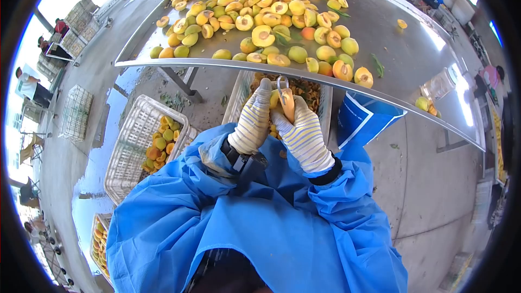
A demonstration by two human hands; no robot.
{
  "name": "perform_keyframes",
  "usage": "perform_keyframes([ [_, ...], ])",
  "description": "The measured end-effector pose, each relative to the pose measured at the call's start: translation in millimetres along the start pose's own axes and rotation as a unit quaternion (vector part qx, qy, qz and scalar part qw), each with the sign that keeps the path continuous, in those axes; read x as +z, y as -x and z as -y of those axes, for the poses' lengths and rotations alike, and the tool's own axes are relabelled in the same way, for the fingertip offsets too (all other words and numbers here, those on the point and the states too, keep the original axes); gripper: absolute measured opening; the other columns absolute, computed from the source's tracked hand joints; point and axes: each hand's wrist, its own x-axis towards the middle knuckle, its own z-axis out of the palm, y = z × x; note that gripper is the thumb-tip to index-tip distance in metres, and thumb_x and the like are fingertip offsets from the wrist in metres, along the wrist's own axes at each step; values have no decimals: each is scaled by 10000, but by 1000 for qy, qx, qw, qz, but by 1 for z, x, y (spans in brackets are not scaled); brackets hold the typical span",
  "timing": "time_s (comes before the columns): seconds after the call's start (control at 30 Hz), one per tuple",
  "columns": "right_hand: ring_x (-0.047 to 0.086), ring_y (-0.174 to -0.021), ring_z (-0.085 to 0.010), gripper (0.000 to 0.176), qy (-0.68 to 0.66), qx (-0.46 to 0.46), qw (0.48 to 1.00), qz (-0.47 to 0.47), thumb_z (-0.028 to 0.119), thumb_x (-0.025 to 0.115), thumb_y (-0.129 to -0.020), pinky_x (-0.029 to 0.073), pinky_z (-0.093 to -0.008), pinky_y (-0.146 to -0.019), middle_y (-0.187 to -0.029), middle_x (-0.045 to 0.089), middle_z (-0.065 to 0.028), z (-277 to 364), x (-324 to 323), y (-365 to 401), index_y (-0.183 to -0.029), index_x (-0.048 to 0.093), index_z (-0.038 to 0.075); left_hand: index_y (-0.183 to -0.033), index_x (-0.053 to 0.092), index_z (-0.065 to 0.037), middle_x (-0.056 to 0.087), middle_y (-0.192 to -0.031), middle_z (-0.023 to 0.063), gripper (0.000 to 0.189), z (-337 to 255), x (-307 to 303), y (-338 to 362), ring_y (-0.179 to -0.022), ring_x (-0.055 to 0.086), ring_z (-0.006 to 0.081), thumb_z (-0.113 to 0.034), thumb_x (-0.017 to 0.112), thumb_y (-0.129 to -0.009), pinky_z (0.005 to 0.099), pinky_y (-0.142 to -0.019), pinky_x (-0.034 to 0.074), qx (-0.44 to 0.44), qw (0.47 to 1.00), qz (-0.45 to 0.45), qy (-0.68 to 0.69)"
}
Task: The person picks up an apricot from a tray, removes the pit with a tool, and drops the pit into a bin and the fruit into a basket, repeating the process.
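Note:
Both hands wear striped knit gloves and are close together over a crate below the table's near edge. My right hand (pixel 306 137) is wrapped round the wooden handle of a pitting tool (pixel 287 105), its metal loop pointing up. In my left hand (pixel 254 118) is a yellow peach (pixel 274 100), mostly hidden by the fingers and the tool. Under the hands, the white plastic crate (pixel 236 97) holds brownish-orange pieces. Just beyond, many halved peaches (pixel 263 36) are heaped on the metal table (pixel 399 49), some with pits showing.
A white crate (pixel 122 149) with peaches stands on the floor at left, another crate (pixel 96 218) below it. A blue bag (pixel 362 120) is under the table's right side. Green leaves (pixel 378 66) lie on the table. Several people and stacked crates (pixel 81 16) are farther off.

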Motion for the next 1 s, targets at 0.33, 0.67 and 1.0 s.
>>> perform_keyframes([
  [0.33, 604, -676, -110, 296, -68, 13, 997, -16, 117, 666, -866, 491, -257, -589, -834, 639, -38, -5, -5, 0, -1141, 600, 32, -1197, 603, -32, 654, -1089, 78, 517, 11, 8, 4, -992, 623, 172, -495, 487, -999, 319, -928, 497, -63, 996, -9, 61],
  [0.67, 557, -595, -99, 233, -42, 90, 993, -64, 108, 673, -866, 487, -265, -565, -737, 597, -41, -4, -29, -1, -1064, 593, 14, -1204, 546, -22, 640, -1082, 108, 549, -15, -9, 0, -954, 645, 215, -516, 535, -966, 367, -856, 561, -42, 993, -55, 94],
  [1.0, 674, -787, -371, 375, 1, 10, 999, 38, 210, 708, -844, 526, -408, -694, -866, 677, -201, -4, 3, 4, -1142, 599, 11, -1216, 574, -60, 642, -1086, 88, 484, 6, -6, 8, -990, 625, 199, -460, 611, -946, 346, -927, 509, -12, 994, -36, 102],
])
